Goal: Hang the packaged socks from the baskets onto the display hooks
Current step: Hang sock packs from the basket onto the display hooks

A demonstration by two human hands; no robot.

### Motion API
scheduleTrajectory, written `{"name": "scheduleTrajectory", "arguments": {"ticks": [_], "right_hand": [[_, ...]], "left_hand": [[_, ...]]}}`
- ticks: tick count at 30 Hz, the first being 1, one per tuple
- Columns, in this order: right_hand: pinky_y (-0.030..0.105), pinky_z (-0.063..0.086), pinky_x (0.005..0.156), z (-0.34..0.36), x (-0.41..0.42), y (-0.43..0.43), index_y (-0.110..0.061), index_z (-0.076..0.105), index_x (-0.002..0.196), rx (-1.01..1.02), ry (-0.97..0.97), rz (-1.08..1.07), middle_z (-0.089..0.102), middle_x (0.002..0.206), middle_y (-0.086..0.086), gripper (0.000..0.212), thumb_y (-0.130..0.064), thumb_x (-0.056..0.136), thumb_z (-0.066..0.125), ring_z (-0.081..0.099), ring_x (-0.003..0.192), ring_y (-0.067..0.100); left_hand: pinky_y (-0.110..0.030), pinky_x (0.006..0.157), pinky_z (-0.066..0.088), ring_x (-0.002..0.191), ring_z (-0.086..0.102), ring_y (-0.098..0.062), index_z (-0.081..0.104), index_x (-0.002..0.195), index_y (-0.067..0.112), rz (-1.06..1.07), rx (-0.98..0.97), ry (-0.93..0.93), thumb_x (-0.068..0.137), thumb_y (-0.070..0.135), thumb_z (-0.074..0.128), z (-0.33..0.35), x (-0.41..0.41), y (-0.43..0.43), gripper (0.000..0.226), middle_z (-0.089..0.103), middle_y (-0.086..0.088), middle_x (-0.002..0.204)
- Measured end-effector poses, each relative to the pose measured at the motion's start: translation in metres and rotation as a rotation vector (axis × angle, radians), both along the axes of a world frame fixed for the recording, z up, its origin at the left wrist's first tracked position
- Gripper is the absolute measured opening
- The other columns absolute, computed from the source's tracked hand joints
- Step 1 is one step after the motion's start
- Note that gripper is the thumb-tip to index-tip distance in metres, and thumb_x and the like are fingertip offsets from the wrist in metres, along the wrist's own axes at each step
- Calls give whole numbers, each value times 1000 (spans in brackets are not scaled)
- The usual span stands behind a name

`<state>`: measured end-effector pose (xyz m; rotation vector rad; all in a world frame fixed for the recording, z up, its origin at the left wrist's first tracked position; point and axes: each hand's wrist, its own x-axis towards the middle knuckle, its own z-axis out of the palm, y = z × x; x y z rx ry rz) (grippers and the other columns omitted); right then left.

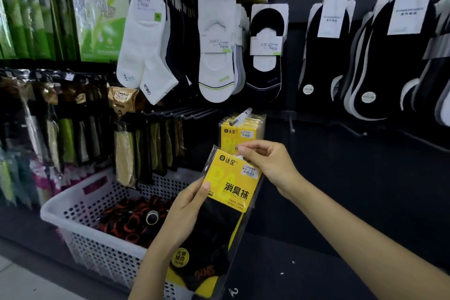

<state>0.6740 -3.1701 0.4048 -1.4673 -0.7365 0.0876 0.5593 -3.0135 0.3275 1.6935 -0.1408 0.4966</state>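
Observation:
I hold a clear packet of black socks with a yellow card [225, 182] in front of the display. My left hand [187, 212] grips its left edge, thumb lying on the yellow card. My right hand [267, 163] pinches the packet's top edge. Just above and behind, a display hook [241, 115] carries several matching yellow sock packets [239, 131]. The held packet's top sits below that hook's tip. A white perforated basket [73, 212] stands at lower left with black and orange items inside.
White and black socks [216, 56] hang on upper hooks. Bare black hooks [185, 113] jut out left of the yellow packets, another hook [350, 129] to the right. Green and brown packets [73, 129] fill the left racks.

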Motion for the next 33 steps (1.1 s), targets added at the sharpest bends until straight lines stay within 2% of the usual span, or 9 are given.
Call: {"name": "scheduleTrajectory", "arguments": {"ticks": [5,9,14,19,22,25,28,31,33], "right_hand": [[23,57,76,-9,-2,-3,-21,63,112,-52,88,70,75,98,0,25,-26,87,65,71,91,13],[24,59,71,-25,-7,0,-21,66,104,-129,155,121,75,99,-2,20,-24,84,69,72,91,11],[14,55,68,-17,9,7,-19,69,102,57,131,-118,75,95,-4,14,-19,88,67,71,85,5],[28,57,82,-12,29,28,-19,70,99,24,70,-226,74,94,-5,11,-18,89,66,70,91,12],[40,54,92,-14,43,40,-15,70,100,2,118,-275,73,100,1,14,-21,89,67,68,97,20],[43,53,92,-18,60,47,-19,69,89,-28,196,-335,73,100,6,6,-24,88,68,68,96,23],[39,53,92,-25,76,48,-19,67,86,-68,254,-347,72,101,6,12,-31,88,67,67,97,22],[38,50,95,-39,85,40,-13,66,88,-128,349,-357,69,106,8,19,-32,90,64,63,103,23],[41,48,100,-51,85,28,-11,65,92,-157,368,-357,67,110,10,19,-29,92,62,61,107,25]], "left_hand": [[-5,77,46,104,64,-1,68,106,37,60,-72,-66,98,32,39,2,3,-1,30,70,11,111],[-15,80,50,103,66,-11,66,110,28,97,-108,-88,97,32,42,-2,10,-6,28,71,4,109],[-29,91,53,106,64,-7,44,133,32,134,-161,-45,88,43,45,-7,21,-11,47,67,11,115],[-35,109,38,121,52,-1,35,143,33,161,-156,35,80,57,45,-3,36,-12,68,58,20,125],[-27,108,34,125,45,0,34,143,36,193,-157,80,78,61,45,0,51,-7,71,50,22,130],[-13,90,34,111,44,9,27,148,32,195,-74,125,89,55,44,3,73,-3,66,42,24,130],[-25,101,34,127,38,-6,16,151,28,226,33,160,93,52,42,4,98,0,68,28,7,148],[-42,112,32,136,35,-22,15,152,24,248,100,161,95,49,42,6,114,0,68,22,-3,151],[-44,113,31,137,32,-25,18,151,22,254,138,149,95,48,42,4,121,-1,66,23,-8,152]]}}
